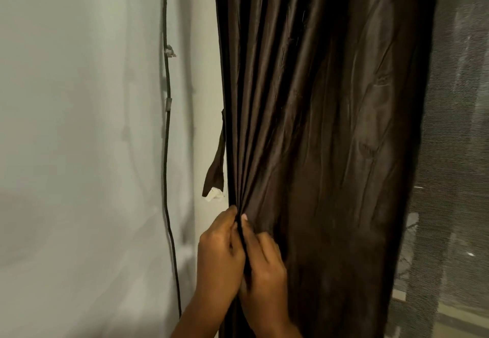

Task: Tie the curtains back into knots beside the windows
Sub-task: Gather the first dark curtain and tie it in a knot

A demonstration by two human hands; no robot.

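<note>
1. Dark brown curtain (330, 126) hangs beside the mesh-covered window (455, 152), pleats converging at its left edge.
2. Left hand (219, 255) and right hand (262, 266) side by side, fingers (244, 217) pinched closed on the gathered left edge.
3. Loose tieback strap (215, 165) dangles just left of the curtain; black cable (166, 152) runs down the wall (79, 126).

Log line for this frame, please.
stage: gathering | left hand + right hand: pinching curtain edge pleats | knot: not yet tied
</note>
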